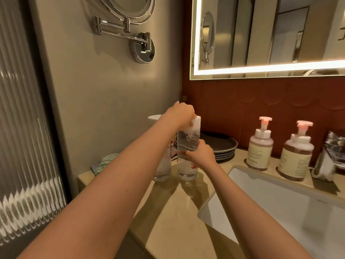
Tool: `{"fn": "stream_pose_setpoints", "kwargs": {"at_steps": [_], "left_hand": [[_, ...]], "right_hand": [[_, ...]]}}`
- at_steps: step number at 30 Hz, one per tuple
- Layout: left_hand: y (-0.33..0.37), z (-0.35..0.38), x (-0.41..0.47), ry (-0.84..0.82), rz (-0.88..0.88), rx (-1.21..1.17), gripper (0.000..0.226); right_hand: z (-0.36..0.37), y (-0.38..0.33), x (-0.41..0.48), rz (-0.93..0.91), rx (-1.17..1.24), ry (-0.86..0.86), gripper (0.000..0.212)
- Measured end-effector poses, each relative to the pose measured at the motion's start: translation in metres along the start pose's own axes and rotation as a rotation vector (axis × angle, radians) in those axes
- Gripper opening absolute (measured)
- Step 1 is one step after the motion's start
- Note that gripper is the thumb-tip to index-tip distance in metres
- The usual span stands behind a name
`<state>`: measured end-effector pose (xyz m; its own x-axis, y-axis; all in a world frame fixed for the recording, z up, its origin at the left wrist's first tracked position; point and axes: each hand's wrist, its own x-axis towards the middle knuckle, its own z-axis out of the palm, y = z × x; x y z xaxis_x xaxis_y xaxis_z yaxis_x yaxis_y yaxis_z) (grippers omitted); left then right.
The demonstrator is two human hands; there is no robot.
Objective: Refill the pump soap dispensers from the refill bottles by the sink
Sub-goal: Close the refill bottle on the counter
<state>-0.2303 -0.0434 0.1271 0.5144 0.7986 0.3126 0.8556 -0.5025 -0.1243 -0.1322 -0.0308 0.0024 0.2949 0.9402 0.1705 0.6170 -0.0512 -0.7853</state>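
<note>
While left grip [182, 114] pinches cap [197, 121], right grip [201, 155] holds bottle [186, 140]; sink rim [210, 201] near

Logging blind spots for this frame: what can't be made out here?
Head view:
- Behind left forearm: second clear bottle, mostly hidden.
- Cap of refill bottle: left hand grips it; loosened or not, unclear.
- Labels on pump dispensers: print too small.
- Cut by right edge: shiny object.

Clear refill bottle [186, 173], dark print, white cap [197, 120]. Left pump dispenser [259, 148] pale pink, right pump dispenser [296, 154] amber-brown; both with pink pump heads, white collars, cream labels. Beige counter [168, 217], white sink [280, 206]. Dark brown plates [223, 146]. Green-white zigzag cloth [105, 162]. Dark red scalloped wall tiles [261, 103].
</note>
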Motion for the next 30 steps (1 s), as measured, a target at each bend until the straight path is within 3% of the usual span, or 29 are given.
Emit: {"fn": "stream_pose_setpoints", "kwargs": {"at_steps": [8, 16, 20, 24, 27, 30], "left_hand": [[-0.015, 0.010, 0.030, 0.021, 0.006, 0.214, 0.029], [-0.026, 0.017, 0.037, 0.064, -0.024, 0.209, 0.031], [-0.022, 0.016, 0.033, 0.017, -0.035, 0.183, 0.025], [-0.022, 0.015, 0.027, -0.018, -0.064, 0.123, 0.038], [-0.019, 0.017, 0.023, 0.087, -0.043, 0.093, 0.045], [-0.002, 0.014, 0.015, 0.222, 0.034, -0.239, 0.042]], "right_hand": [[0.024, -0.012, 0.032, 0.006, 0.061, -0.010, 0.073], [0.033, -0.016, 0.039, 0.028, 0.095, -0.001, 0.087], [0.027, -0.018, 0.033, 0.074, 0.052, -0.048, 0.082], [0.016, -0.009, 0.026, 0.181, 0.092, -0.073, 0.087], [0.000, -0.003, 0.019, 0.172, 0.095, -0.044, 0.077], [-0.021, 0.001, 0.007, 0.170, 0.151, -0.003, 0.061]]}}
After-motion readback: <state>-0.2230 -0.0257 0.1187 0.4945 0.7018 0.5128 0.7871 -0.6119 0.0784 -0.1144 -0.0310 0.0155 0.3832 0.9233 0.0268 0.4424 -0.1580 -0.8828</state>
